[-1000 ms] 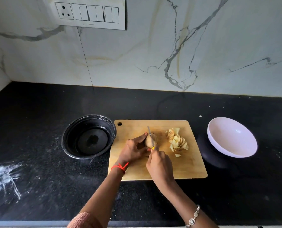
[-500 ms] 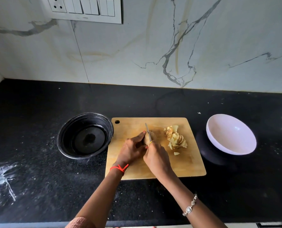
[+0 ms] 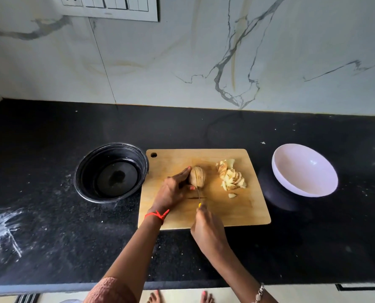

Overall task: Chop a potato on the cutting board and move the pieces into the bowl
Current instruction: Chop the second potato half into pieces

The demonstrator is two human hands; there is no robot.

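Observation:
A half potato (image 3: 198, 176) lies cut side down on the wooden cutting board (image 3: 237, 211). My left hand (image 3: 171, 190) holds it from the left, fingers curled round its sides. My right hand (image 3: 207, 229) grips a knife (image 3: 198, 191) with a yellow handle; the thin blade stands in the potato, running from near to far. A heap of cut potato pieces (image 3: 231, 174) lies to the right on the board, one small piece apart at its near side. The white bowl (image 3: 304, 170) stands on the counter to the right of the board and holds nothing.
A black bowl (image 3: 111, 172) with a little liquid sits just left of the board. White powder smears the black counter (image 3: 51, 226) at the far left. A marble wall with a switch panel (image 3: 110, 5) rises behind. The counter's front edge runs below my arms.
My right hand has drawn back toward me with the knife, so the blade now shows in the potato. The camera has tilted down a little.

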